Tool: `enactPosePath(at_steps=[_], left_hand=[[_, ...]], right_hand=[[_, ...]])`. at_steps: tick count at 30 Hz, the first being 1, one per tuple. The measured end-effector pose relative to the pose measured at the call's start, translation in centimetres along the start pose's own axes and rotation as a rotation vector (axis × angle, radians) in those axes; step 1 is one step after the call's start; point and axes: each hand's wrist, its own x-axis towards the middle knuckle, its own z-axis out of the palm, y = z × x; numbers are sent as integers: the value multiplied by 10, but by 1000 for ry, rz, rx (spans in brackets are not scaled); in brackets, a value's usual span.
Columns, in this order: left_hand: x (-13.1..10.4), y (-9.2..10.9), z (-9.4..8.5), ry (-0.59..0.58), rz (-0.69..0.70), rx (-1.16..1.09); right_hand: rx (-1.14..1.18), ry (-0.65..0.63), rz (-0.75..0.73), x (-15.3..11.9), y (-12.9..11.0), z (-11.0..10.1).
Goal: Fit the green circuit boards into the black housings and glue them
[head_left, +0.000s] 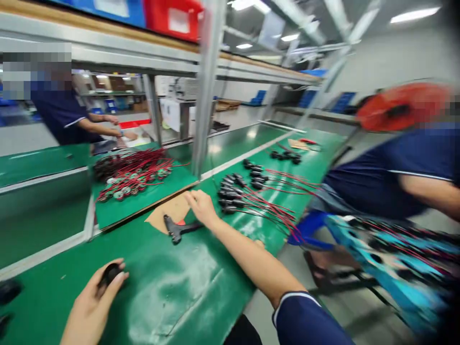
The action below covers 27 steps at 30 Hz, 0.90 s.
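Observation:
My left hand (pixel 95 297), low on the left, has its fingers and thumb wrapped round a small black round part (pixel 112 273), perhaps a cap. My right hand (pixel 203 206) is stretched forward over the green bench; its slightly bent fingers point left and no object shows in them. Close by it, a black tool with a T-shaped head (pixel 175 230) lies partly on brown paper (pixel 161 213). Left of that hand lies a heap of red and black wires with small round ends (pixel 132 177). Right of it rest several black sockets with red and black leads (pixel 232 191).
A metal post (pixel 204 105) rises beyond my right hand, under a shelf with a red bin (pixel 172 19). Co-workers sit at the left and the right (pixel 388 167). A blue-green tray of wired parts (pixel 388 268) stands at the right. Black parts (pixel 9 291) lie at the left edge.

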Motion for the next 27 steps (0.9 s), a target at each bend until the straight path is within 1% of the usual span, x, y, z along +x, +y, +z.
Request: enactPosePath(at_steps=[1, 2, 4, 6, 9, 11, 12, 14, 17, 19, 21, 23, 27], left_hand=[[0, 0, 0, -16, -45, -51], [2, 2, 3, -14, -49, -84], [7, 4, 8, -25, -28, -99], [11, 2, 12, -27, -4, -91], [11, -14, 11, -8, -19, -94], [9, -28, 9, -1, -43, -85], [9, -34, 8, -3, -51, -72], [8, -43, 7, -14, -54, -41], [9, -50, 8, -38, -49, -22], [10, -51, 9, -42, -47, -24], [10, -50, 10, -39, -43, -26], [10, -49, 10, -38, -37, -22], [9, -43, 9, -39, -31, 2]], right_hand=[[22, -25, -25, 16, -2, 9], [34, -45, -48, 32, -5, 19], [34, -77, -85, 62, -13, 37], [5, -104, -111, 88, -21, 55], [-67, -125, -132, 119, -29, 78], [-120, -114, -132, 135, -28, 86], [-148, -100, -128, 142, -25, 87], [-211, -72, -106, 156, -16, 81], [-315, -77, -79, 171, 2, 63], [-371, -131, -103, 175, 11, 51], [-410, -202, -158, 176, 14, 44], [-439, -267, -220, 175, 13, 41], [-476, -362, -325, 173, 5, 44]])
